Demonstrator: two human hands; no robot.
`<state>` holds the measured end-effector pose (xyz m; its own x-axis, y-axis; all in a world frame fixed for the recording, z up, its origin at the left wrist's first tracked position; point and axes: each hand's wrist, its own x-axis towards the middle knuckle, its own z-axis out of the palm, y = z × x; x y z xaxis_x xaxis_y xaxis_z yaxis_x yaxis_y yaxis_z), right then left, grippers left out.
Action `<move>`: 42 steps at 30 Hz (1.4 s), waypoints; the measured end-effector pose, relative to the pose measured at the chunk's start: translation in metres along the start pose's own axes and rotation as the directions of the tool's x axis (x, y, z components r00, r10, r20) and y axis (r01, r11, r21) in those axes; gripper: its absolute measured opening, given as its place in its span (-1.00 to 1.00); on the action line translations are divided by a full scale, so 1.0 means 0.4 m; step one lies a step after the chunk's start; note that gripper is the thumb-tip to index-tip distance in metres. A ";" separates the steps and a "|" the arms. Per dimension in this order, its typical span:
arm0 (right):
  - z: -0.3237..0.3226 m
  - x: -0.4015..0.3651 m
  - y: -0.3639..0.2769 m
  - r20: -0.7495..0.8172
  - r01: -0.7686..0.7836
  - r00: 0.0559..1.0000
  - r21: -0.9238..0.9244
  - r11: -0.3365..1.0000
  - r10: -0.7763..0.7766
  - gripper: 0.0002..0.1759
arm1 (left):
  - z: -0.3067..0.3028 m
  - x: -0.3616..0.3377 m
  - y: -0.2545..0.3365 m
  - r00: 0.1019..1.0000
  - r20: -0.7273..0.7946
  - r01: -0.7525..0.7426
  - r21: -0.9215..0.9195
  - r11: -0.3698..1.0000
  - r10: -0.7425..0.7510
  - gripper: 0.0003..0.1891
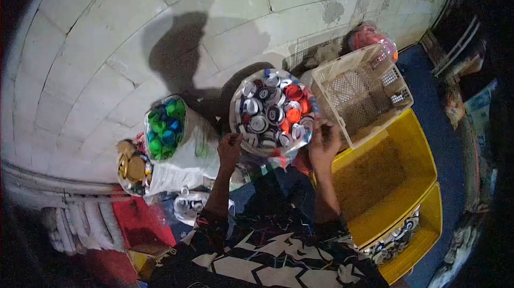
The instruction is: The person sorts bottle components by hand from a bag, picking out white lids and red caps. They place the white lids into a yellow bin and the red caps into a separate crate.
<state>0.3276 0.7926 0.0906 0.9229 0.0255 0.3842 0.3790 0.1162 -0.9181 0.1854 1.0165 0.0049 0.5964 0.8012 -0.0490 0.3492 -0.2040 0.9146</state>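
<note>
A round-mouthed plastic bag (234,114) stands in front of me, full of bottle caps (276,114) in white, black and orange-red. At the bag's near left rim, my left hand (230,150) is closed, with its fingers pinching the edge. My right hand (325,143) grips the right side of the same rim, fingers curled over it. The thumbs are only partly visible. To the left leans a white sack (201,140) whose open top shows green and blue caps (165,130).
An off-white plastic crate (364,81) rests at the right on a yellow bin (369,173). A second yellow bin (409,256) nearer me holds more caps. Another sack of yellow and brown caps (134,167) stands at left. A block wall (214,15) rises behind.
</note>
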 end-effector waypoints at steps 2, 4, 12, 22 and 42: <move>0.047 0.004 0.104 0.107 0.015 0.994 -0.193 0.981 0.005 -0.90 | 0.009 0.103 -0.023 0.993 0.033 -0.115 0.194 0.974 0.111 -0.72; 0.094 0.019 0.184 0.194 0.042 0.980 -0.384 0.922 0.036 -0.90 | 0.039 0.223 -0.027 0.962 0.056 -0.269 0.377 0.886 0.268 -0.70; 0.319 0.159 0.306 0.487 0.305 0.871 -0.631 0.714 0.058 -0.74 | 0.103 0.399 -0.063 0.983 0.181 -0.110 0.644 0.757 -0.011 -0.53; 0.468 0.268 0.469 0.570 0.520 0.710 -0.820 0.237 0.413 -0.69 | 0.052 0.396 -0.042 0.934 0.354 -0.135 0.214 0.967 0.053 -0.51; 0.223 0.179 0.288 0.449 0.329 0.867 -0.841 0.429 0.217 -0.80 | 0.104 0.426 -0.022 0.770 0.392 -0.638 0.497 0.587 0.504 -0.75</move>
<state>0.4313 0.8964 0.0209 0.8514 0.4934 0.1779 0.5234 -0.7771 -0.3495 0.3139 1.1315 -0.0280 0.9183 0.2932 0.2660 0.1840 -0.9111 0.3689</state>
